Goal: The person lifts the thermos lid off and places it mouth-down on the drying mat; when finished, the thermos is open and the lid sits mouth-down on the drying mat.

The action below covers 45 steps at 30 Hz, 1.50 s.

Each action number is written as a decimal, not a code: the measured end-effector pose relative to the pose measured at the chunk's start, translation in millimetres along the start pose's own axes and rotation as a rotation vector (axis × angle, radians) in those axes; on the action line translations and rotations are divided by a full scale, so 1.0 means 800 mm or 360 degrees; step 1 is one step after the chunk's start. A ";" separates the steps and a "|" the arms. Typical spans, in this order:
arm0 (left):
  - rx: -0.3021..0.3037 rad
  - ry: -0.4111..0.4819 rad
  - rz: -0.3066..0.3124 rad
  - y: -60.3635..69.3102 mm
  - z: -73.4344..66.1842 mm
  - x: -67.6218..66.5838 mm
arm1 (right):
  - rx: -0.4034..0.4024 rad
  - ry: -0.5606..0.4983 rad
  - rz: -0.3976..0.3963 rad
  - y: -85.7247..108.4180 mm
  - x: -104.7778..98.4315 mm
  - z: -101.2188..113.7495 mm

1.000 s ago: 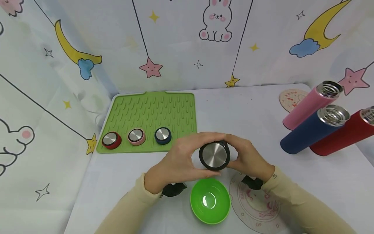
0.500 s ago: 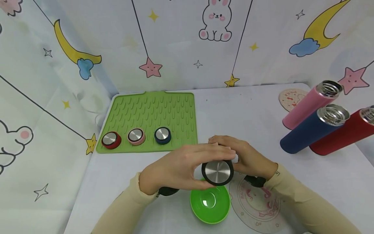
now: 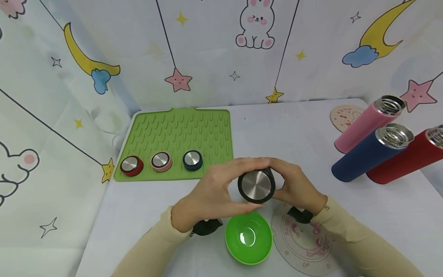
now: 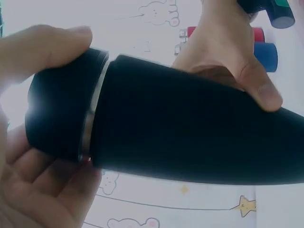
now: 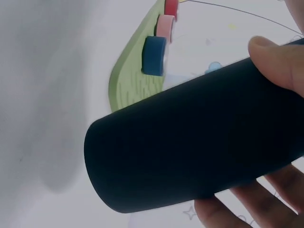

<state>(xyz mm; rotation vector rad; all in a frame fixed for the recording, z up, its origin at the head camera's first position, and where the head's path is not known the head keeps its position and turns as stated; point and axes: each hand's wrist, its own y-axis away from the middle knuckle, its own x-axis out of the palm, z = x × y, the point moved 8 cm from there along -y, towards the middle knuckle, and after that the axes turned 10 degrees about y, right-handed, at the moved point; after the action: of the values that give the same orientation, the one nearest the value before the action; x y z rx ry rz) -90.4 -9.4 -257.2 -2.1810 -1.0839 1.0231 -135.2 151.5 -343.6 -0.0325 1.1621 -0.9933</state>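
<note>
My left hand grips the black lid of a black thermos, thumb on one side and fingers on the other. The lid's brushed-metal top faces the head camera. In the left wrist view, a thin silver ring shows between the lid and the thermos body. Farther down, my right hand holds the black body, its thumb on one side and fingertips on the other. The thermos is raised just beyond the green bowl. In the head view the lid and hands hide most of the body.
A red lid, a pink lid and a blue lid sit on the green mat. Lidless pink, blue and red thermoses stand at right. A patterned disc lies near the bowl.
The left hand and the lid dipped toward the bowl half a second ago, with the hand turned over the lid. Both are now back up near their earlier place. The right hand keeps its hold.
</note>
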 end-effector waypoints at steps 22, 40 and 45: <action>-0.0103 -0.0145 -0.0513 0.009 0.006 -0.007 | 0.0228 0.0245 -0.0195 0.010 0.002 -0.003; -0.0304 0.0051 -0.0786 0.036 0.029 -0.066 | 0.0385 0.0261 -0.0254 0.015 -0.015 -0.023; -0.0507 -0.0069 -0.0775 0.055 0.060 -0.064 | 0.0487 0.0179 -0.0237 0.022 -0.018 -0.033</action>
<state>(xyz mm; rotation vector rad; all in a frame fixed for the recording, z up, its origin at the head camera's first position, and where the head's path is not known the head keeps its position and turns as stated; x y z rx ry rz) -129.9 -71.4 -295.5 -1.9688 -1.7872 0.7149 -144.8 183.4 -353.4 0.1849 1.1099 -1.3107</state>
